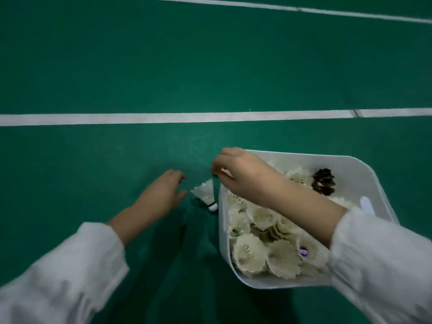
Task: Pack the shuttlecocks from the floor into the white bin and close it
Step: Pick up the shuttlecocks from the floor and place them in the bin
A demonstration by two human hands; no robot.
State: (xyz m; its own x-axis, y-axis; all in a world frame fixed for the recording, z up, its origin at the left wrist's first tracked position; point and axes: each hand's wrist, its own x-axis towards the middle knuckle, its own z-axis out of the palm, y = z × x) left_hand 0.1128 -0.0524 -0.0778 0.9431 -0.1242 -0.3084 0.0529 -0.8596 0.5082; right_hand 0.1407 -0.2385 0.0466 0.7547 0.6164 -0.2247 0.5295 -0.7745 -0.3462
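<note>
A white bin point(364, 169) stands on the green floor at the right, open and filled with several white feather shuttlecocks point(264, 249) and one black shuttlecock point(323, 181). One more white shuttlecock point(205, 195) is just outside the bin's left wall, tilted with its cork toward me. My right hand point(240, 174) reaches across the bin's far left corner, its fingertips pinched on that shuttlecock's feather rim. My left hand point(163, 192) hovers just left of it with fingers spread and nothing in it. No lid is in view.
A white court line point(140, 118) runs across the green floor beyond the hands, and another line point(304, 9) lies at the far top. A white tab point(365, 204) sticks up at the bin's right rim. White sleeves cover both forearms.
</note>
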